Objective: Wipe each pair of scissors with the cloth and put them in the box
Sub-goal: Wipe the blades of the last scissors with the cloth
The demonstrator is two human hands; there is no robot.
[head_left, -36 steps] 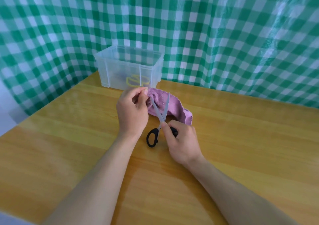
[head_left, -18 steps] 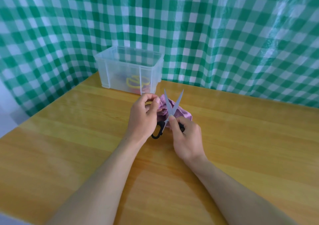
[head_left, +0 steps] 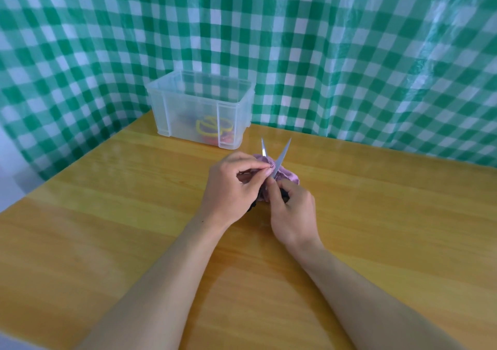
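Close in front of the clear box point(head_left: 188, 113), I see the left hand point(head_left: 231, 188) pinching the purple cloth point(head_left: 289, 176) onto one blade of the spread scissors point(head_left: 282, 156), the right hand point(head_left: 293, 212) gripping their black handles over the table point(head_left: 107, 215).

Glossy wooden table point(head_left: 134, 215), translucent plastic box point(head_left: 188, 113), shiny metal scissor blades point(head_left: 282, 153)

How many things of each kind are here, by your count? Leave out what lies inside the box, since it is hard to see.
Clear box: 1
Purple cloth: 1
Scissors, black handles: 1
Total: 3
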